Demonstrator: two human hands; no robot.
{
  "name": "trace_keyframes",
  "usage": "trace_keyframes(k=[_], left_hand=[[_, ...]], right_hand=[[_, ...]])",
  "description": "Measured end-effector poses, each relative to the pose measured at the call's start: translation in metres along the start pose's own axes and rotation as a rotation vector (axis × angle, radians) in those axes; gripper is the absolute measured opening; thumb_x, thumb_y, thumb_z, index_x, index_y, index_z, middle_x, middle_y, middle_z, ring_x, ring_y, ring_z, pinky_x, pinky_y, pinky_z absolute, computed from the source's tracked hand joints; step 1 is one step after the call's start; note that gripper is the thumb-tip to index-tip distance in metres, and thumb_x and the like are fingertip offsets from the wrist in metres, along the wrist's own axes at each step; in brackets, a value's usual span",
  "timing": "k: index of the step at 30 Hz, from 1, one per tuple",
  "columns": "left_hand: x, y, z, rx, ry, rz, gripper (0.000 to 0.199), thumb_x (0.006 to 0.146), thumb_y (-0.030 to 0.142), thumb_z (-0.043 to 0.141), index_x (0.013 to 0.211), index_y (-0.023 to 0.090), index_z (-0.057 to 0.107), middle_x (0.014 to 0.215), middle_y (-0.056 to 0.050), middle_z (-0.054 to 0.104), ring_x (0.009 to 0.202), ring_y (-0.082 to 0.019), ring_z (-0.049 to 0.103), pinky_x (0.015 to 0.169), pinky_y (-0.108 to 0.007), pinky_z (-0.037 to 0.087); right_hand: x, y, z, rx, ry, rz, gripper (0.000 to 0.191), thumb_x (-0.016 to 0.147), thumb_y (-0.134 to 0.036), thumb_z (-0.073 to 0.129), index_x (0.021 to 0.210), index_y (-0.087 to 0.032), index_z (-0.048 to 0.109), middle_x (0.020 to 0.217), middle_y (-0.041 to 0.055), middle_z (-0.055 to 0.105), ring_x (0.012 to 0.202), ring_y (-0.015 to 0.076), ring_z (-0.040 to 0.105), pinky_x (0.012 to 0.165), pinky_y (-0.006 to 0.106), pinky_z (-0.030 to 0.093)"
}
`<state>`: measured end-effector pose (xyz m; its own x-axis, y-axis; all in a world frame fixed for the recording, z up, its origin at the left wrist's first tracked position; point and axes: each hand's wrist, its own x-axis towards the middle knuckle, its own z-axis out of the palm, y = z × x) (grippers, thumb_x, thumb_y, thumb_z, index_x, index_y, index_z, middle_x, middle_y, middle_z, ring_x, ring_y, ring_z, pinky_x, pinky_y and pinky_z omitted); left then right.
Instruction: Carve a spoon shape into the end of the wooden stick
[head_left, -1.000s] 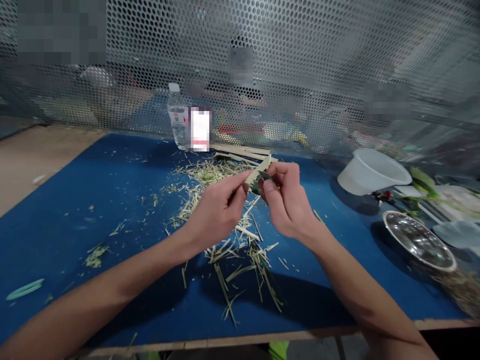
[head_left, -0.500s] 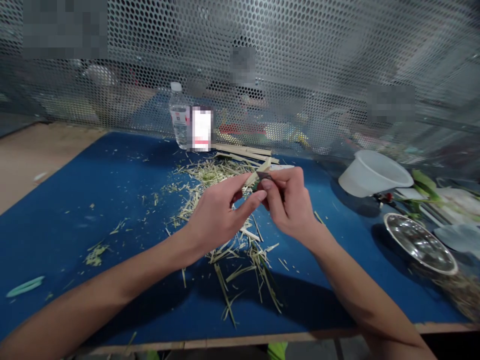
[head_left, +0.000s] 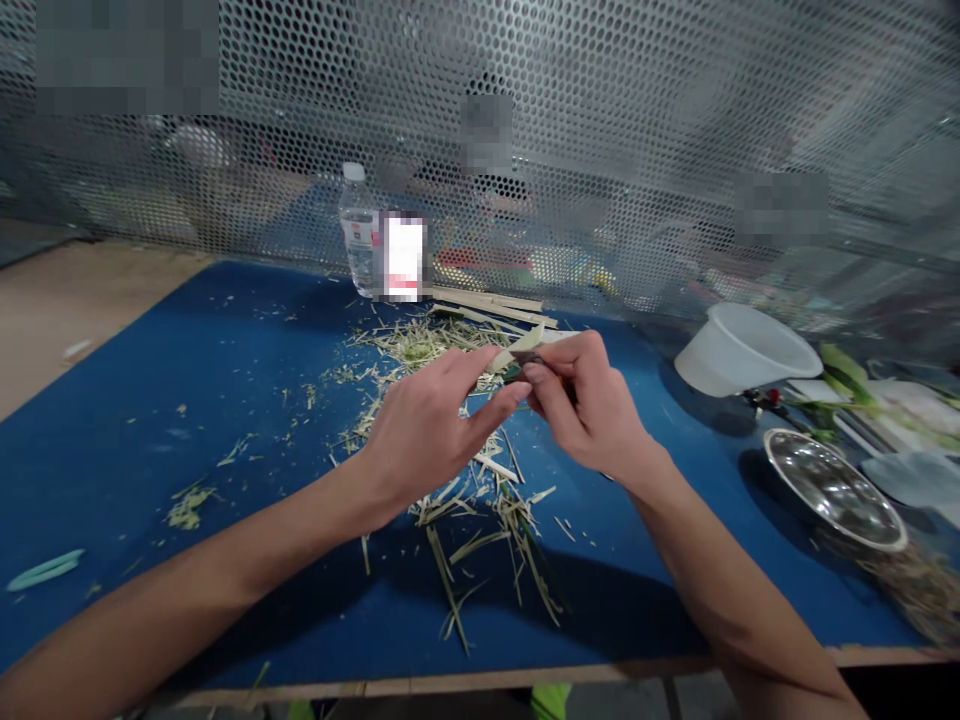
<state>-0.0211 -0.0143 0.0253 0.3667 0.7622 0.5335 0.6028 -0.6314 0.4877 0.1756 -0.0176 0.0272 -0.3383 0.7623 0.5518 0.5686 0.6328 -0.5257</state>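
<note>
Fingers are working close together over the middle of the table [head_left: 225, 420]: the right hand [head_left: 592, 405] is keeping its grip clamped on a small dark blade [head_left: 526, 357], thumb pressing against it. The left hand [head_left: 424, 430] is meeting the lower end of a pale green strip [head_left: 529, 341] at its index finger, its thumb standing apart and reaching to the right fingertips; how tightly that grip is closing on the strip, I cannot tell. Blade and strip are crossing between the hands. Down below, shavings [head_left: 420, 347] are spreading under and around both hands, while open blue surface is stretching away to the left, up to a teal loop [head_left: 46, 570]. Wooden edging [head_left: 412, 688] is running along the near side. Behind, long pale strips [head_left: 495, 301], a water bottle [head_left: 360, 245] and a pixelated bright screen [head_left: 403, 258] are standing or lying before the perforated metal panel [head_left: 637, 130], which is closing off the far side. Over right, a white plastic tub [head_left: 742, 350] and a shiny metal bowl [head_left: 836, 490] are crowding the space beyond the right forearm.
</note>
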Motion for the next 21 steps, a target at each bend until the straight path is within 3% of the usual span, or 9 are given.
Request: trace_keyframes(k=[6,13,18,21], left_hand=[[0.0000,-0.0019,-0.0011,0.110,0.009,0.021,0.057,0.098,0.058,0.040,0.124,0.013,0.064,0.092,-0.009,0.068,0.076,-0.018,0.060,0.065,-0.030,0.041],[0.0013,-0.0055,-0.0026,0.156,-0.005,0.062,0.056,0.098,0.058,0.039,0.120,0.014,0.066,0.090,-0.008,0.071,0.076,-0.018,0.064,0.063,-0.030,0.042],[0.0019,-0.0035,-0.0052,0.264,-0.041,0.053,0.057,0.098,0.059,0.037,0.122,0.014,0.063,0.101,-0.011,0.071,0.081,-0.022,0.067,0.060,-0.030,0.041],[0.0026,-0.0017,-0.0065,0.228,-0.092,0.031,0.048,0.101,0.050,0.036,0.117,0.014,0.063,0.097,-0.010,0.070,0.078,-0.020,0.063,0.060,-0.030,0.039]], right_hand=[[0.0009,-0.0024,-0.0051,-0.213,-0.011,-0.047,0.006,0.100,-0.030,0.048,0.104,-0.027,0.044,0.073,-0.0038,0.058,0.055,0.0110,0.056,0.051,0.028,0.033],[0.0026,-0.0011,-0.0037,0.000,-0.070,0.034,0.008,0.102,-0.032,0.045,0.100,-0.027,0.039,0.066,-0.0072,0.051,0.050,0.0086,0.049,0.048,0.026,0.033],[0.0033,-0.0040,-0.0112,-0.159,-0.105,0.017,0.008,0.101,-0.033,0.045,0.103,-0.026,0.043,0.075,-0.0034,0.060,0.056,0.0096,0.055,0.050,0.026,0.035],[0.0026,-0.0038,-0.0089,-0.183,-0.083,0.031,0.010,0.101,-0.035,0.045,0.103,-0.026,0.041,0.075,-0.0028,0.061,0.057,0.0108,0.057,0.050,0.027,0.034]])
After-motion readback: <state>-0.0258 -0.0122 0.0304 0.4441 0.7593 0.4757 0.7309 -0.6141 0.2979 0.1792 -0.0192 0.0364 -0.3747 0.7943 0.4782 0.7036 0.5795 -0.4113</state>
